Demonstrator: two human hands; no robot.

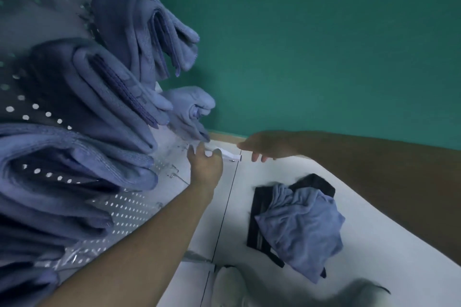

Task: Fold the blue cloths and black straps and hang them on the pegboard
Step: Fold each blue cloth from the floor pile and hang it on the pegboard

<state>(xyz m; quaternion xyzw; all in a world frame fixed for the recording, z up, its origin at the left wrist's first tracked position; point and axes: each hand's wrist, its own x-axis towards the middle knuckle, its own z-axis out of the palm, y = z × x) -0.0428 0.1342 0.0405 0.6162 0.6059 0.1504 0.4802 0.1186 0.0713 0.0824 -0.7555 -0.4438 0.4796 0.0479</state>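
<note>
Several folded blue cloths hang on the perforated pegboard (119, 207) at the left; the lowest folded blue cloth (192, 109) hangs nearest my hands. My left hand (205, 166) is raised just under that cloth, fingers loosely curled beside a small white piece (230, 156), and it holds nothing that I can make out. My right hand (265, 146) hovers a little to the right, fingers stretched and empty. A crumpled blue cloth (301, 227) lies on the white table (386, 252), on top of a black strap (258, 219).
A green wall (311, 45) stands behind the table. Bare wire hooks (174, 174) stick out of the pegboard near my left wrist. A whitish object (229, 286) and a blurred dark shape (361, 291) lie at the table's near edge. A seam (224, 207) runs across the tabletop.
</note>
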